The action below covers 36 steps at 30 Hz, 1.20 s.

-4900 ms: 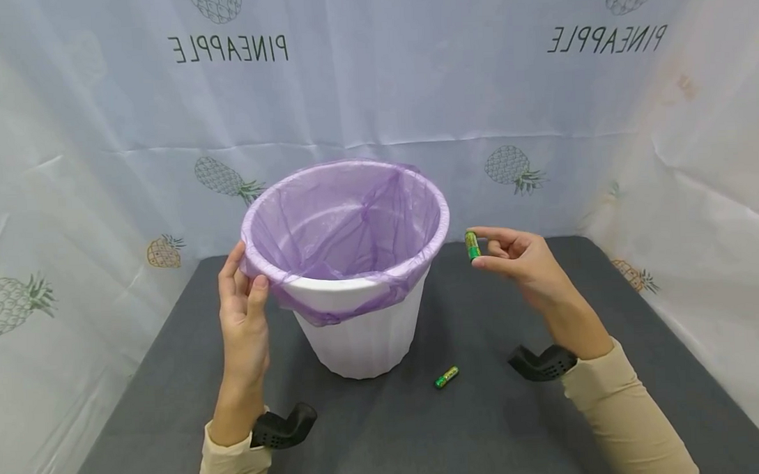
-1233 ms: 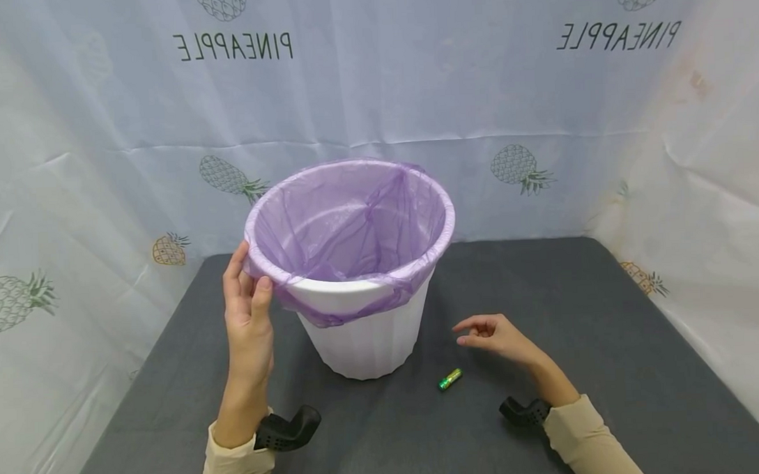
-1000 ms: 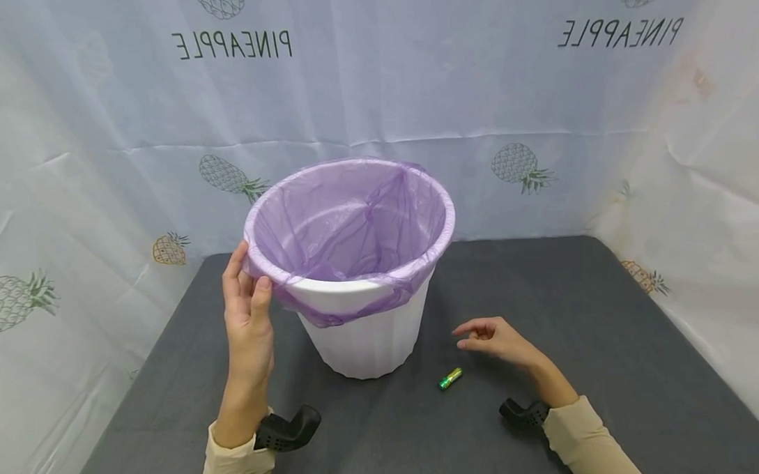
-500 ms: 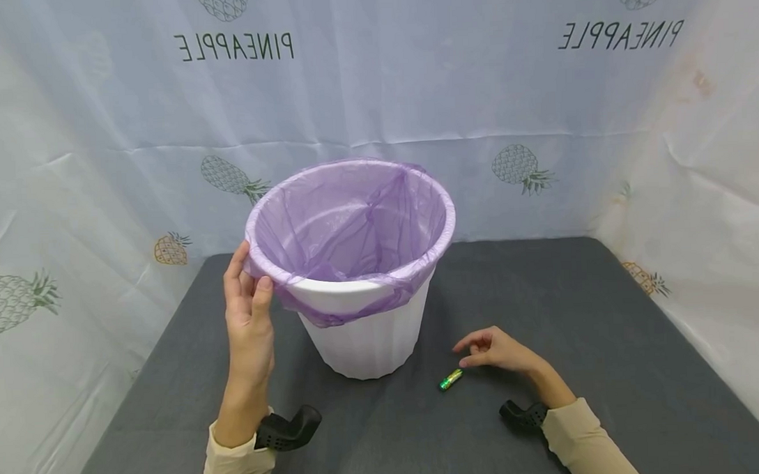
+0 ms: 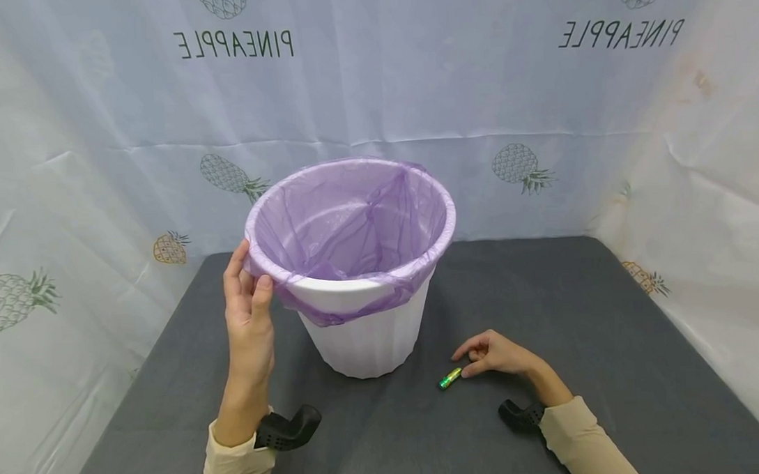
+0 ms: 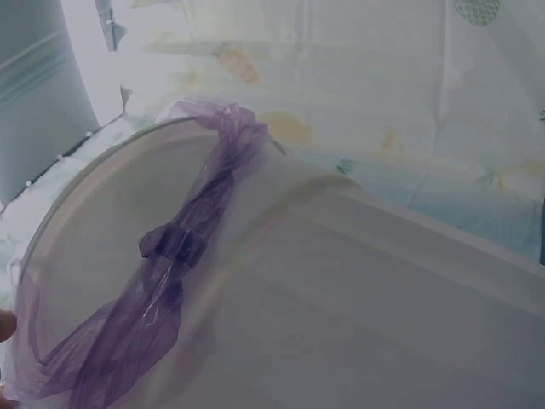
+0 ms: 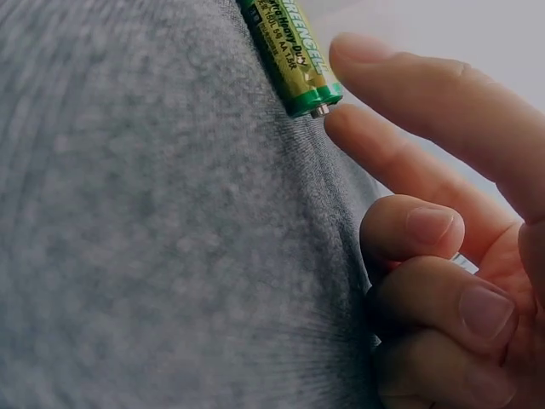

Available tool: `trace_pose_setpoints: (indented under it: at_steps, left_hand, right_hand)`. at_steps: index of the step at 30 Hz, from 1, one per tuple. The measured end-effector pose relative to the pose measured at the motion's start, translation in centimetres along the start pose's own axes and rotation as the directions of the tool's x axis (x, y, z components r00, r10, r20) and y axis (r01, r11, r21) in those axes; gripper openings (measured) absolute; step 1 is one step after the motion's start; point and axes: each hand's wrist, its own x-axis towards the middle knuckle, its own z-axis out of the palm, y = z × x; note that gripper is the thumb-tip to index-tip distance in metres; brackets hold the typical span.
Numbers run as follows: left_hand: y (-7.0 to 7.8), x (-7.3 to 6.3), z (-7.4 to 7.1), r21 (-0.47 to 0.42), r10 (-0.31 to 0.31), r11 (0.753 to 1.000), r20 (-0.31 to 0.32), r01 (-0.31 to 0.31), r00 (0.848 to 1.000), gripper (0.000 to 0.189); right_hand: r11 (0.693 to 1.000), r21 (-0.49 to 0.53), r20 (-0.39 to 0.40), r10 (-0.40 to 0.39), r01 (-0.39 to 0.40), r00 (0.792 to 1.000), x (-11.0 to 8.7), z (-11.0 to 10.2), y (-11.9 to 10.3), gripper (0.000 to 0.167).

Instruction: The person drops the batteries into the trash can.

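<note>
A white trash can (image 5: 364, 342), lined with a purple plastic bag (image 5: 344, 315), stands upright on the dark table. My left hand (image 5: 249, 325) holds its rim at the left side, thumb toward the front and fingers round the outside. To the right of the can's base lies a green and yellow AA battery (image 5: 450, 379). Just beside it is my right hand (image 5: 499, 353), thumb and index finger spread apart, the other fingers curled. In the right wrist view those two fingertips are close to the metal-nub end of the battery (image 7: 298, 64), with nothing between them.
The dark grey table (image 5: 595, 313) extends around the can. Behind it and on both sides hang pale curtains (image 5: 411, 68) printed with pineapples. Each wrist wears a black camera mount (image 5: 288, 428).
Earlier my right hand pinched another battery beside the can's rim; that battery is now out of sight. The hand has since come down to the battery on the table. My left hand stays put.
</note>
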Motion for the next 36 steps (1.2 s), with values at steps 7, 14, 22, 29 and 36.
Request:
trace_pose_setpoints:
  at_steps: [7,14,22,29,36]
  left_hand:
    - [0.09,0.0,0.07,-0.013,0.019,1.0,0.018,-0.019,1.0,0.052]
    - [0.22,-0.09,0.11,-0.008,0.016,1.0,0.021,-0.016,1.0,0.052]
    - [0.05,-0.02,-0.01,-0.007,0.007,1.0,0.016,-0.007,1.0,0.052]
    - [0.37,0.03,0.11,0.011,-0.01,1.0,0.004,0.01,1.0,0.054]
    - [0.29,-0.01,-0.09,0.005,-0.009,1.0,0.013,0.009,1.0,0.053]
  right_hand:
    - [1.0,-0.017,0.009,0.005,-0.005,1.0,-0.02,0.12,0.09,0.034]
    - [1.0,-0.011,0.01,0.022,-0.022,1.0,-0.03,0.35,0.12,0.032]
    - [0.999,-0.035,0.002,0.024,-0.024,1.0,0.02,0.5,0.05,0.029]
    - [0.998,-0.065,-0.011,-0.015,0.015,1.0,0.1,0.44,0.11,0.025]
    - [0.997,-0.068,-0.008,-0.049,0.048,0.999,-0.06,0.45,0.15,0.024]
